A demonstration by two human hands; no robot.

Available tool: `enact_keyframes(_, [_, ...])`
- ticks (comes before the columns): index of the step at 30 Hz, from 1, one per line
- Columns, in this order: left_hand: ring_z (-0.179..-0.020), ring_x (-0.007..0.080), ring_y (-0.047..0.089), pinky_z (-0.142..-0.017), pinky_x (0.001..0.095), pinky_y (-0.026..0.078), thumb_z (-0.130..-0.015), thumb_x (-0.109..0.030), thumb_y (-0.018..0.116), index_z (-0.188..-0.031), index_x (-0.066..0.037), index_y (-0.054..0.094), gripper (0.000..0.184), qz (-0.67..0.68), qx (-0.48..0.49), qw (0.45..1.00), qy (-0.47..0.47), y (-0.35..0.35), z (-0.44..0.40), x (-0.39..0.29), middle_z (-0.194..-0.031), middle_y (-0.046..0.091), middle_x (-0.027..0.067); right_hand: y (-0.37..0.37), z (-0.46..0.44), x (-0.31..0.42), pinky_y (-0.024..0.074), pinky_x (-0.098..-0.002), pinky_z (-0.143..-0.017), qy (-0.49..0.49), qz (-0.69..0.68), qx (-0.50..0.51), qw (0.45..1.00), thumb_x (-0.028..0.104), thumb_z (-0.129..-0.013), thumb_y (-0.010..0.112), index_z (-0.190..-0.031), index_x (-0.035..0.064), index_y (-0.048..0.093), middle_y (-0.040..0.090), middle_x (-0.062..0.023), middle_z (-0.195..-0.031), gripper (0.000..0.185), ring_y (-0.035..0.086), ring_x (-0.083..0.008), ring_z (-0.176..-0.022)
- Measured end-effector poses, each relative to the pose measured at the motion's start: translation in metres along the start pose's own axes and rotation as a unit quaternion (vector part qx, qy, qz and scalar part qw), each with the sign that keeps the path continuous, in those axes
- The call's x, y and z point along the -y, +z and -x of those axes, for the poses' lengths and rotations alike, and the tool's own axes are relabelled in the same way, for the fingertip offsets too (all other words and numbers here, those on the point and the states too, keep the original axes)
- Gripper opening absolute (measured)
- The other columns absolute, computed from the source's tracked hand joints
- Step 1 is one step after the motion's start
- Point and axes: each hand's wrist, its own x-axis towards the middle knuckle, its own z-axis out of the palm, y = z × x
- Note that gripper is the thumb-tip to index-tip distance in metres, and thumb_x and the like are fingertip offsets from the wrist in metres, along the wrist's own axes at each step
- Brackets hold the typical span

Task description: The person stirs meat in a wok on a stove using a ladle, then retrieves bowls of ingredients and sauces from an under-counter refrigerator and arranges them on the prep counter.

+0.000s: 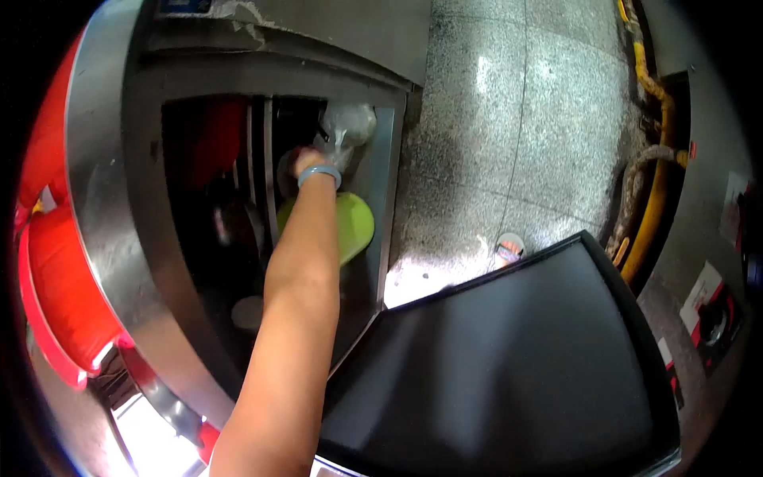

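My left hand (pixel 306 162), with a pale blue-grey bangle (pixel 319 174) at its wrist, reaches into an open metal cabinet. Its fingers are closed and partly hidden. They appear to grip the gathered part of a clear plastic bag (pixel 350 125), whose contents I cannot make out. Close below the wrist, a lime-green rounded container or lid (pixel 354 227) lies partly behind my forearm. Beside the hand, a round pale item is mostly covered. My right hand is out of view.
A dark-panelled door (pixel 509 366) stands open at lower right. Dark shelves hold a red item (pixel 218 139) and a pale round item (pixel 248 313). Red stools (pixel 63 278) are beyond the steel counter edge (pixel 111 191). A sandalled foot (pixel 509 246) rests on the speckled floor (pixel 493 119); yellow pipes (pixel 664 159) run along the right.
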Motion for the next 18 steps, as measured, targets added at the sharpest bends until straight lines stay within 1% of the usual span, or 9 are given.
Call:
enact_keyframes(1, [-0.113, 0.0194, 0.049, -0.089, 0.0301, 0.043, -0.085, -0.035, 0.046, -0.123, -0.006, 0.046, 0.048, -0.161, 0.022, 0.978, 0.128, 0.047, -0.039, 0.001, -0.130, 0.044, 0.0062, 0.006, -0.003, 0.003, 0.0250, -0.0381, -0.103, -0.005, 0.000, -0.004, 1.000, 0.046, -0.090, 0.033, -0.131, -0.0003, 0.033, 0.035, -0.0149, -0.134, 0.062, 0.034, -0.0263, -0.123])
enact_keyframes(2, [-0.113, 0.0194, 0.049, -0.089, 0.0301, 0.043, -0.085, -0.035, 0.046, -0.123, -0.006, 0.046, 0.048, -0.156, 0.022, 0.979, 0.127, 0.030, -0.034, -0.004, -0.130, 0.044, 0.0062, 0.011, -0.004, 0.006, 0.0248, -0.0381, -0.103, 0.006, 0.004, 0.000, 1.000, 0.046, -0.090, 0.033, -0.131, -0.0003, 0.033, 0.035, -0.0148, -0.134, 0.062, 0.034, -0.0262, -0.123])
enact_keyframes(4, [-0.121, 0.0188, 0.041, -0.097, 0.0302, 0.036, -0.083, -0.040, 0.046, -0.128, -0.008, 0.040, 0.055, -0.032, 0.167, 0.984, 0.052, -0.028, -0.005, -0.005, -0.134, 0.039, 0.0082, 0.019, -0.003, 0.012, 0.0244, -0.0380, -0.103, 0.022, 0.013, 0.009, 1.000, 0.046, -0.090, 0.033, -0.131, -0.0002, 0.033, 0.034, -0.0146, -0.134, 0.062, 0.034, -0.0261, -0.123])
enact_keyframes(5, [-0.130, 0.0294, 0.022, -0.103, 0.0416, 0.026, -0.086, -0.040, 0.039, -0.139, -0.013, 0.018, 0.064, -0.030, 0.227, 0.972, 0.062, -0.032, -0.013, -0.007, -0.143, 0.019, 0.0125, 0.023, -0.003, 0.015, 0.0243, -0.0380, -0.103, 0.028, 0.012, 0.010, 0.999, 0.046, -0.090, 0.032, -0.131, -0.0002, 0.033, 0.034, -0.0145, -0.134, 0.062, 0.034, -0.0260, -0.123])
enact_keyframes(9, [-0.131, 0.0299, 0.021, -0.104, 0.0411, 0.025, -0.086, -0.043, 0.038, -0.139, -0.011, 0.017, 0.066, 0.014, 0.188, 0.982, 0.031, 0.037, -0.073, -0.003, -0.143, 0.018, 0.0137, 0.035, -0.005, 0.025, 0.0238, -0.0379, -0.103, 0.040, 0.020, 0.018, 0.999, 0.046, -0.090, 0.032, -0.131, 0.0000, 0.033, 0.034, -0.0143, -0.134, 0.062, 0.033, -0.0258, -0.124])
enact_keyframes(13, [-0.131, 0.0303, 0.021, -0.105, 0.0407, 0.024, -0.085, -0.047, 0.037, -0.139, -0.010, 0.016, 0.069, 0.046, 0.178, 0.983, 0.011, 0.072, -0.097, 0.002, -0.143, 0.017, 0.0150, 0.043, -0.007, 0.035, 0.0233, -0.0379, -0.104, 0.050, 0.022, 0.025, 0.998, 0.047, -0.089, 0.032, -0.131, 0.0001, 0.032, 0.034, -0.0140, -0.134, 0.063, 0.033, -0.0256, -0.124])
enact_keyframes(18, [-0.131, 0.0309, 0.020, -0.106, 0.0401, 0.022, -0.085, -0.051, 0.036, -0.139, -0.008, 0.015, 0.072, 0.070, 0.167, 0.983, -0.003, 0.097, -0.111, 0.013, -0.143, 0.016, 0.0165, 0.044, -0.008, 0.044, 0.0226, -0.0377, -0.104, 0.056, 0.022, 0.029, 0.998, 0.047, -0.089, 0.032, -0.132, 0.0003, 0.032, 0.034, -0.0137, -0.134, 0.063, 0.032, -0.0253, -0.124])
